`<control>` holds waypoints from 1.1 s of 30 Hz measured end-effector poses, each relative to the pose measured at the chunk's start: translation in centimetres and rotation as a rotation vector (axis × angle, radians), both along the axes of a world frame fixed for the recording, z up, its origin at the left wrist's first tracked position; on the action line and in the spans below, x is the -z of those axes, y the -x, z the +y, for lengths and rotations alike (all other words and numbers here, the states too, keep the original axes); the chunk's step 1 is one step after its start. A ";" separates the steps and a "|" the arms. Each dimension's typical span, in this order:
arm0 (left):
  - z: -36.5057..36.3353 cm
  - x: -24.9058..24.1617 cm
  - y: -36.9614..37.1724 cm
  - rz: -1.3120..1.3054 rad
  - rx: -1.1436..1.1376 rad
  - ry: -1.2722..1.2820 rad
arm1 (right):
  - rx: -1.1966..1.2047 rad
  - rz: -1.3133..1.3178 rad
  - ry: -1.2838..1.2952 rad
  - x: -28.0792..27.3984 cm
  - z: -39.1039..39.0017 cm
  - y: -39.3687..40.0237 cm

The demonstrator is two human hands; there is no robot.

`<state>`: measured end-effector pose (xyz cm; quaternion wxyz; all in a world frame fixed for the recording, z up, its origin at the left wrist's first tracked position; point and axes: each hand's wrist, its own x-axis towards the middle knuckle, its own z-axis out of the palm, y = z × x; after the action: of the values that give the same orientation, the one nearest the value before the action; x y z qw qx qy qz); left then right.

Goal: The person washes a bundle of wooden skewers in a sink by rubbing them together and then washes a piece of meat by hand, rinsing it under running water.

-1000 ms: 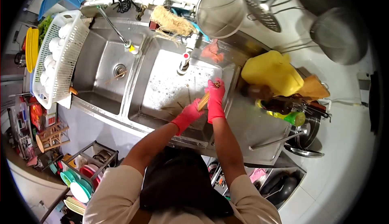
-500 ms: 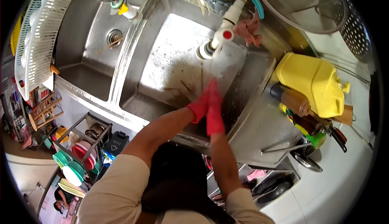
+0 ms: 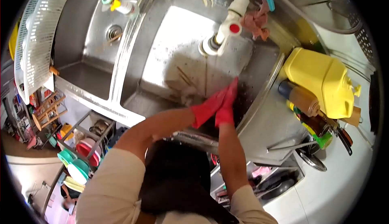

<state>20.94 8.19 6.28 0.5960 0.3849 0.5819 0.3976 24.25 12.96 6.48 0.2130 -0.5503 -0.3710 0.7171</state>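
Note:
Both my hands wear red rubber gloves and meet low over the right sink basin [image 3: 168,38]. My left hand [image 3: 208,107] lies flat against my right hand [image 3: 228,104], palm towards palm. The fingers are stretched out and point away from me. No object shows between them. Thin brown sticks [image 3: 186,77] lie on the wet basin floor just beyond the hands. Above them a white pipe tap [image 3: 225,33] with a red dot reaches down into the basin.
The left basin [image 3: 95,52] has a drain and a second faucet [image 3: 121,6]. A white plastic rack [image 3: 42,33] leans at its left. To the right stand a yellow jug [image 3: 318,82], a brown bottle [image 3: 302,98] and knives [image 3: 344,140]. A pink cloth [image 3: 256,21] hangs beside the tap.
My joined hands have shifted to the right and slightly towards me, against the basin's right side. The camera view has moved a little. The suds on the basin floor look fewer.

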 end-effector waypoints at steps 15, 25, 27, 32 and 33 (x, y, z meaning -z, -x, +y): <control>2.8 2.7 1.6 -0.267 -0.543 0.075 | -0.007 0.079 0.186 -0.7 4.0 1.0; 2.0 -5.9 3.6 -0.683 -0.436 0.492 | 0.094 -0.040 0.143 -4.4 -0.4 0.8; 4.1 -7.3 6.9 -0.670 -0.430 0.411 | 0.004 -0.098 0.233 -6.1 1.9 3.8; 1.5 -7.5 4.6 -0.772 -0.380 0.349 | -0.078 0.010 0.150 -6.2 0.8 2.6; 2.5 -3.3 4.2 -0.578 -0.385 0.137 | -0.028 -0.098 0.077 -2.4 0.4 3.4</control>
<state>16.75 10.70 9.55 0.6746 0.0987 0.4765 0.5551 20.87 13.34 8.88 0.1634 -0.5871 -0.3609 0.7060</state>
